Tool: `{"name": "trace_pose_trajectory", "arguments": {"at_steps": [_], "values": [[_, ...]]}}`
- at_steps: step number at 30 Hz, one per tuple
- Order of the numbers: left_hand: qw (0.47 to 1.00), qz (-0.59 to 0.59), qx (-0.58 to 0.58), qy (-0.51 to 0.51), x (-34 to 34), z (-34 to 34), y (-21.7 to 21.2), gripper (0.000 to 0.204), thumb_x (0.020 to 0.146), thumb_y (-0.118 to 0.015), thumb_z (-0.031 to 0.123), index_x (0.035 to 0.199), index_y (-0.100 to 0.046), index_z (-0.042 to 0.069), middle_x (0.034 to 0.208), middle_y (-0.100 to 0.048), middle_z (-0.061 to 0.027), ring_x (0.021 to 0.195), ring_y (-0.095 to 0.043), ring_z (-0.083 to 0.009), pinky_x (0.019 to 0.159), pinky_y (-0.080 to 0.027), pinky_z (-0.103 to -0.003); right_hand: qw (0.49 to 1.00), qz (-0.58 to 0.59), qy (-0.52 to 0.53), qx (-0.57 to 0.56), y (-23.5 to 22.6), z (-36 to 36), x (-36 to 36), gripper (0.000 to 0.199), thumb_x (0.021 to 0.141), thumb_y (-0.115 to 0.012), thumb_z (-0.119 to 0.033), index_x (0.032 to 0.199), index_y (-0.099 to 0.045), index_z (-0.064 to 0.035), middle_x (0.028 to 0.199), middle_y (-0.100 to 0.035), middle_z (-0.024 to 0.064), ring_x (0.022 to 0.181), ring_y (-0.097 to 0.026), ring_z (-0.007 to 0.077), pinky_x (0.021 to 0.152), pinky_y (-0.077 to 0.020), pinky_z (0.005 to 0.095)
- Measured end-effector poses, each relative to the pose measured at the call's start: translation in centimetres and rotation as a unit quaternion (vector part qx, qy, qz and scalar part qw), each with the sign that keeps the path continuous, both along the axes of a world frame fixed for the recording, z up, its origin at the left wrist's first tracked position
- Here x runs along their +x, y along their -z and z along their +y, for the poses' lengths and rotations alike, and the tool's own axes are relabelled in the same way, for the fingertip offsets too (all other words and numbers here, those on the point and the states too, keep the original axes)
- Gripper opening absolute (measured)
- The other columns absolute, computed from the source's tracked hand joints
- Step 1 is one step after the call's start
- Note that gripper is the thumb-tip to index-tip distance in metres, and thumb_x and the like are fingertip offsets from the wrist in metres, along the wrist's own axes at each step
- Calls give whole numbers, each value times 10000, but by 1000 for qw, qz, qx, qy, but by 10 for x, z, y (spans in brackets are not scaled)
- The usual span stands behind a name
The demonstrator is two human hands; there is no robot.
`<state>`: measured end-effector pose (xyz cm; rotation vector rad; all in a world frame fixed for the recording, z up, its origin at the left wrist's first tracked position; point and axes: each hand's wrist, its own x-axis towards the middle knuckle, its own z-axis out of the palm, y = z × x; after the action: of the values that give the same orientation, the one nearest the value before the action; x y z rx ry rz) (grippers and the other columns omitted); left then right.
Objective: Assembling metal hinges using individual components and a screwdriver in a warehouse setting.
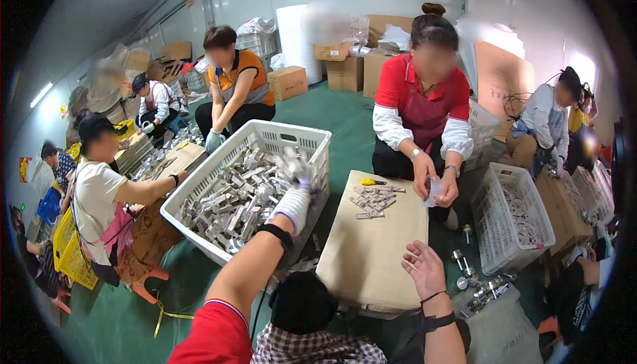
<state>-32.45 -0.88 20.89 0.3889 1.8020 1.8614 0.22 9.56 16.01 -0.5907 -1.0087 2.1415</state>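
Observation:
My left hand, in a white glove with a black wrist strap, reaches over the white plastic crate full of grey metal parts. It grips a blurred metal part lifted above the heap. My right hand is bare, with a black band on the wrist. It hovers palm up, fingers spread and holding nothing, over the right edge of a cardboard-covered board. A small pile of metal pieces and a yellow-handled tool lie at the board's far end.
A person in a red top sits across the board handling a small white piece. A dark-haired head is just below me. Another white crate stands right, loose fittings beside it. Other workers, cardboard boxes and a yellow crate surround the green floor.

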Motion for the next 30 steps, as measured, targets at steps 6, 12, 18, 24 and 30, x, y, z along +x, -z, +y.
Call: {"name": "trace_pose_trajectory", "arguments": {"at_steps": [6, 12, 18, 24, 30], "values": [[995, -86, -28, 31, -13, 23, 17, 541, 899, -397, 560, 1166, -527, 107, 966, -588, -52, 710, -533, -148, 559, -462, -303, 1000, 22, -1, -3, 7, 10, 13, 325, 907, -507, -198, 1163, -499, 2, 1069, -572, 124, 918, -567, 209, 823, -473, 335], [940, -210, -85, 255, 39, 85, 41, 545, 881, -375, 601, 1035, -527, 101, 827, -611, -82, 645, -541, -234, 572, -468, -376, 1000, 12, -18, -12, 6, 11, 13, 269, 919, -489, -147, 1139, -520, 6, 1055, -587, 107, 906, -583, 180, 811, -480, 297], [916, -164, -108, 351, 125, 156, 52, 521, 886, -357, 606, 933, -535, 119, 834, -625, -76, 669, -550, -236, 601, -463, -376, 1000, -3, 0, 3, -2, 23, 44, 262, 920, -497, -156, 1128, -540, -4, 1050, -596, 86, 921, -579, 161, 827, -464, 281], [905, -189, -141, 354, 159, 207, 83, 687, 831, -295, 712, 1020, -530, 95, 940, -594, -103, 811, -553, -254, 691, -463, -407, 999, 22, 28, -1, -11, 28, 62, 261, 920, -493, -149, 1129, -547, -2, 1054, -599, 100, 927, -576, 167, 835, -457, 281], [871, -296, -89, 381, 187, 229, 88, 841, 723, -247, 837, 967, -565, 98, 945, -611, -97, 814, -572, -263, 682, -480, -391, 998, 31, 46, 4, -13, 36, 75, 270, 919, -490, -153, 1133, -545, 3, 1061, -596, 106, 931, -570, 172, 843, -451, 291]]}}
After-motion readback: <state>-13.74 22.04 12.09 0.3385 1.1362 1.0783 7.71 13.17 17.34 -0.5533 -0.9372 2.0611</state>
